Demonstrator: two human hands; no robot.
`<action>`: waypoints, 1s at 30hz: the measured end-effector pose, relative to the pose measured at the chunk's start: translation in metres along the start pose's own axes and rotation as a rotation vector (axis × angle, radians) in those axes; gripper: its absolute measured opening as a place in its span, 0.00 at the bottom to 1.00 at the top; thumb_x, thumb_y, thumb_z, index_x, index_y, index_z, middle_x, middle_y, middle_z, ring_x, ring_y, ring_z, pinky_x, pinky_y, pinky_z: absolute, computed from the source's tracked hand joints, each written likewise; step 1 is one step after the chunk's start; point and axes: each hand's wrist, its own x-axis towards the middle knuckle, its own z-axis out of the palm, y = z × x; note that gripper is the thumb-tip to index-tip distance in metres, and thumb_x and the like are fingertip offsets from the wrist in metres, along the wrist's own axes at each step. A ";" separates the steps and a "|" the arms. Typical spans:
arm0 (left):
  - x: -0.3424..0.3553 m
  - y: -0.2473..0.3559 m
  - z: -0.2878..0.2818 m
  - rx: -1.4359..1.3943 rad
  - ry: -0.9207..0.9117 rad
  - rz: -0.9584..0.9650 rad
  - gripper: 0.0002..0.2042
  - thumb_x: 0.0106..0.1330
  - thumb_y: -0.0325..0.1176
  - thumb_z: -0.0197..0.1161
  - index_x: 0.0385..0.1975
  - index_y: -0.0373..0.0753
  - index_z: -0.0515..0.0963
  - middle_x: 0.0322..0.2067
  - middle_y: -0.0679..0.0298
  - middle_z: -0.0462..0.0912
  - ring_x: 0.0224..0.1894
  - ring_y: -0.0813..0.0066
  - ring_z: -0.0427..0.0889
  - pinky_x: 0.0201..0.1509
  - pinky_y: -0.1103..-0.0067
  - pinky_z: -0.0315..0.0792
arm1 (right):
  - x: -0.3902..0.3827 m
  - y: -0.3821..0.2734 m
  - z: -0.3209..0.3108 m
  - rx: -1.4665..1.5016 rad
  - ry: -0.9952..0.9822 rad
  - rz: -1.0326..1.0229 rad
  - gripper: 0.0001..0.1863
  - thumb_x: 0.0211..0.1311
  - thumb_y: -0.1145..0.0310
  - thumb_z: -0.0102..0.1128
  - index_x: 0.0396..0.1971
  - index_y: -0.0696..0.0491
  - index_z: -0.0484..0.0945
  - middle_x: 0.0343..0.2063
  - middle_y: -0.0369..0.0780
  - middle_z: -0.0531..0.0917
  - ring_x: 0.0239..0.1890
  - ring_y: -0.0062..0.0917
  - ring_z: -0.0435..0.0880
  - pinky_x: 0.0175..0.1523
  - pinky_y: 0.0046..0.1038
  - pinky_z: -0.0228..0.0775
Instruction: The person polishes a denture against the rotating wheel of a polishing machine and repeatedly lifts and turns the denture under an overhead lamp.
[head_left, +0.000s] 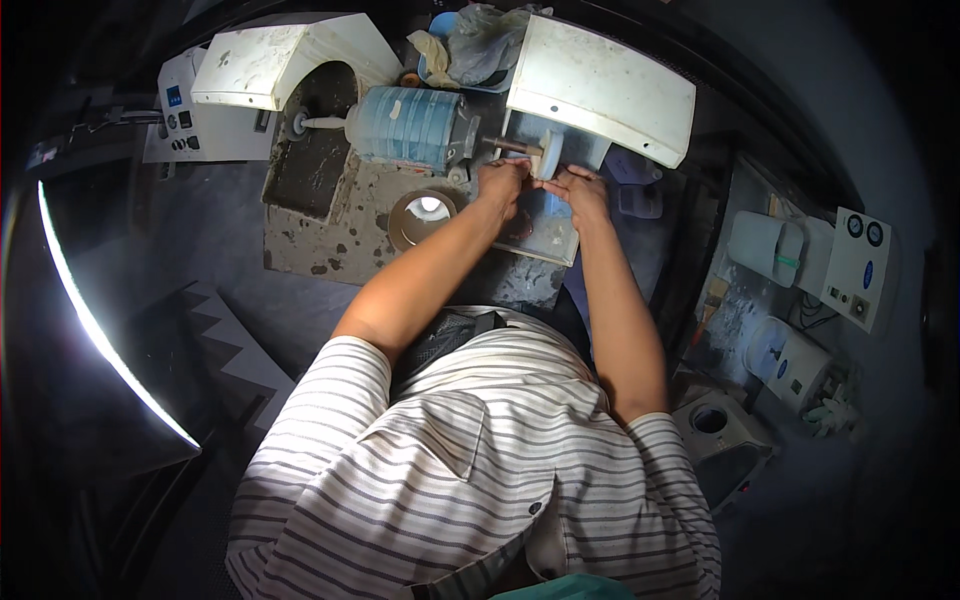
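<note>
My left hand (503,187) and my right hand (582,192) meet close under a pale buffing wheel (552,153) on a polishing lathe. The fingers of both are closed and pinched toward each other at the wheel's near side. Whatever they hold is small and mostly covered by the fingers, and I cannot make out its kind. A brownish spindle (513,145) joins the wheel to the motor on its left. Over the wheel leans a white hood (605,90), and a shallow white-rimmed tray (545,248) lies below my hands.
A blue clear plastic jug (400,125) covers the lathe's middle. Left of it stands a second white hood (255,65) over a dirty tray (290,195). A round bowl (400,222) sits near my left forearm. Control boxes (857,265) and a clear jug (755,240) stand at right.
</note>
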 end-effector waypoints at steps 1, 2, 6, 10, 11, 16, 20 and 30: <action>0.001 0.002 -0.003 0.019 -0.005 -0.018 0.02 0.62 0.20 0.55 0.30 0.29 0.74 0.29 0.58 0.78 0.29 0.70 0.79 0.29 0.76 0.80 | 0.001 0.000 0.000 -0.018 0.010 -0.007 0.17 0.56 0.82 0.56 0.43 0.74 0.64 0.32 0.54 0.79 0.29 0.36 0.84 0.35 0.28 0.82; 0.004 0.001 -0.007 0.036 -0.005 -0.035 0.03 0.62 0.20 0.55 0.32 0.28 0.75 0.32 0.56 0.79 0.32 0.68 0.80 0.32 0.74 0.81 | -0.003 -0.001 0.004 -0.018 0.008 -0.007 0.17 0.56 0.82 0.56 0.43 0.74 0.64 0.32 0.54 0.79 0.29 0.36 0.84 0.35 0.28 0.82; 0.006 -0.009 -0.007 0.031 -0.039 -0.025 0.03 0.63 0.20 0.54 0.33 0.28 0.75 0.33 0.56 0.78 0.31 0.67 0.80 0.33 0.74 0.81 | -0.008 -0.008 0.003 -0.085 0.019 -0.050 0.15 0.55 0.82 0.57 0.41 0.73 0.69 0.31 0.51 0.80 0.28 0.34 0.84 0.34 0.26 0.82; 0.008 -0.014 -0.003 -0.043 -0.038 -0.094 0.05 0.64 0.20 0.52 0.36 0.28 0.74 0.34 0.54 0.78 0.32 0.64 0.81 0.35 0.73 0.82 | -0.012 -0.017 0.005 -0.183 0.010 -0.107 0.12 0.54 0.81 0.59 0.38 0.71 0.73 0.29 0.49 0.81 0.27 0.31 0.84 0.33 0.26 0.81; 0.007 -0.013 -0.001 -0.077 -0.056 -0.128 0.05 0.65 0.20 0.51 0.37 0.28 0.73 0.35 0.54 0.77 0.33 0.63 0.81 0.36 0.72 0.82 | -0.012 -0.018 0.003 -0.183 0.013 -0.109 0.12 0.54 0.81 0.59 0.38 0.71 0.73 0.29 0.49 0.81 0.27 0.31 0.84 0.33 0.26 0.81; 0.006 -0.014 -0.002 -0.033 -0.051 -0.110 0.06 0.66 0.21 0.48 0.38 0.28 0.72 0.36 0.51 0.77 0.34 0.60 0.82 0.38 0.71 0.82 | -0.010 -0.012 -0.001 -0.141 0.044 -0.077 0.11 0.54 0.81 0.59 0.36 0.71 0.73 0.28 0.49 0.81 0.26 0.31 0.84 0.33 0.26 0.81; 0.010 -0.011 -0.010 -0.020 -0.072 -0.107 0.06 0.66 0.22 0.48 0.38 0.27 0.71 0.36 0.50 0.78 0.34 0.59 0.82 0.39 0.71 0.82 | -0.016 -0.013 0.005 -0.145 0.054 -0.072 0.10 0.54 0.81 0.59 0.35 0.70 0.74 0.29 0.50 0.81 0.26 0.31 0.84 0.33 0.26 0.81; 0.009 -0.008 -0.009 -0.051 -0.073 -0.100 0.03 0.63 0.20 0.52 0.34 0.28 0.71 0.30 0.53 0.77 0.27 0.63 0.81 0.31 0.72 0.83 | -0.015 -0.010 0.002 -0.087 0.037 -0.056 0.08 0.55 0.81 0.58 0.34 0.69 0.74 0.28 0.49 0.81 0.27 0.32 0.84 0.34 0.27 0.82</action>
